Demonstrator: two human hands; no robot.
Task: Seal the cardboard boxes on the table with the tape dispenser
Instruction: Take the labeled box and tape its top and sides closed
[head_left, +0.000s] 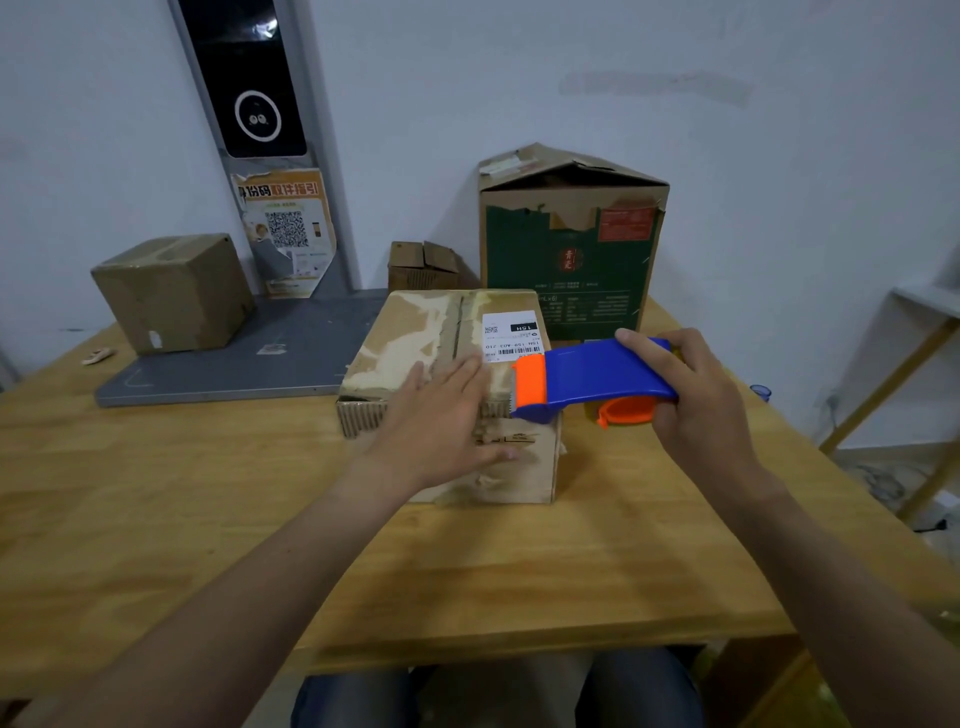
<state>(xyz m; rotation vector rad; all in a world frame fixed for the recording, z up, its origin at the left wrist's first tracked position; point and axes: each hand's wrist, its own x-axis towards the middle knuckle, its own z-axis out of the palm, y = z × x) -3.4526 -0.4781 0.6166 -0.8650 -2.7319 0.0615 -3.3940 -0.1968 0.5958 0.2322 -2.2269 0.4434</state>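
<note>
The left hand (441, 415) lies flat, fingers straight, on the closed labelled cardboard box (415, 332) mid counter (208, 493). The right hand (696, 395) grips the blue-orange tape dispenser (597, 374) at the box's top right edge. The box's contents are hidden.

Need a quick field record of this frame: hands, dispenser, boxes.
left hand: flat, pressing the front top edge of the centre box
right hand: grips the tape dispenser, its orange end at the centre box's right top edge
centre box top: flaps down, shipping label on it
green box: behind, top flaps raised
brown box: far left, on a grey board
small open box: at the back
surface: wooden table
</note>
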